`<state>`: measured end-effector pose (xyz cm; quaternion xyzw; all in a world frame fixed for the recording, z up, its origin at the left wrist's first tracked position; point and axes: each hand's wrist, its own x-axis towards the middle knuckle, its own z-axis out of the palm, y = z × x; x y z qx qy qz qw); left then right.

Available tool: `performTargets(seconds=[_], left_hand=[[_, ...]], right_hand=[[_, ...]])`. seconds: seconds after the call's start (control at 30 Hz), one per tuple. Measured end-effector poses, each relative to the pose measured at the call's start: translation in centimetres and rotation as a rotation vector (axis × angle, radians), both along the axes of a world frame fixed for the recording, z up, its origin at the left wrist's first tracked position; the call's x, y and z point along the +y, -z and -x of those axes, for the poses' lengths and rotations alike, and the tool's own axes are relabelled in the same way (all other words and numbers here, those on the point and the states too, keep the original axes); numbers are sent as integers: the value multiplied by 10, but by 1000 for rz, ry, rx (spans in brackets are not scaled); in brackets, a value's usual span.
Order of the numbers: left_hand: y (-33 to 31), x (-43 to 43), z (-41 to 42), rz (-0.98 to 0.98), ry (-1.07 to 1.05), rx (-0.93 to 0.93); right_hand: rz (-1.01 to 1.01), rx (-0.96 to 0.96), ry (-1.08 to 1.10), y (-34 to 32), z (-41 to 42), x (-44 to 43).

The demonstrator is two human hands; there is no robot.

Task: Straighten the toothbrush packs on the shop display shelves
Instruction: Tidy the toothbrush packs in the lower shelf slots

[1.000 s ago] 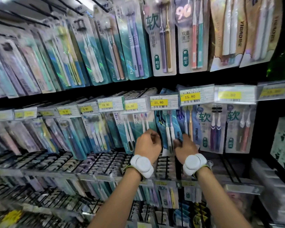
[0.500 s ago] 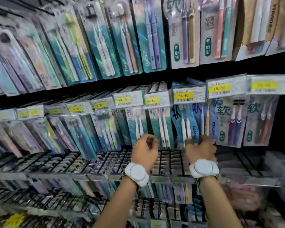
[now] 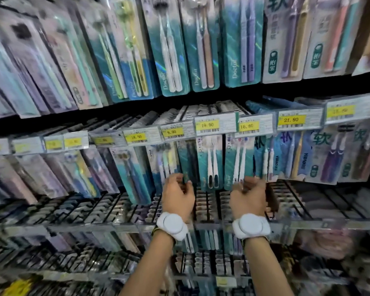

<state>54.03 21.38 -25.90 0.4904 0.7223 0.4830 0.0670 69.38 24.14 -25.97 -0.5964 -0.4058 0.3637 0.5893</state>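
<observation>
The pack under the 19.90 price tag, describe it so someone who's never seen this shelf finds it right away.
Start at the middle row's yellow price tags and find 19.90. The teal toothbrush pack hangs directly below, between the left hand and right hand. Unlike its neighbours, its two white brushes have dark oval handle ends.

Both hands point(image 3: 178, 196) point(image 3: 247, 197) raised, fingers curled.

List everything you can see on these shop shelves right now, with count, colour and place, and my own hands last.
Top row toothbrush packs: many, mostly teal, some lilac and white; hanging across the top.
Price tags: about a dozen, yellow on clear holders; along the middle rail.
Middle row toothbrush packs: many, teal, blue, white; under the tags.
Lower hooks: many, black; below the middle row.
Wristbands: two, white; one per wrist.
Left hand: at a teal pack's bottom edge.
Right hand: at the next packs' bottom edges.
</observation>
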Motion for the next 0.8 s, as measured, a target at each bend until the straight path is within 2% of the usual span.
performTargets(seconds=[0.3, 0.53, 0.63, 0.8], left_hand=[[-21, -34, 51, -36, -56, 72], [-27, -62, 85, -243, -254, -77], [-31, -59, 99, -170, -266, -48], [-44, -47, 111, -78, -172, -12]], right_hand=[[-11, -161, -274, -1, 60, -26], [-17, -404, -496, -4, 114, -42], [-5, -443, -531, -3, 133, -43], [8, -414, -573, 1, 152, -43]])
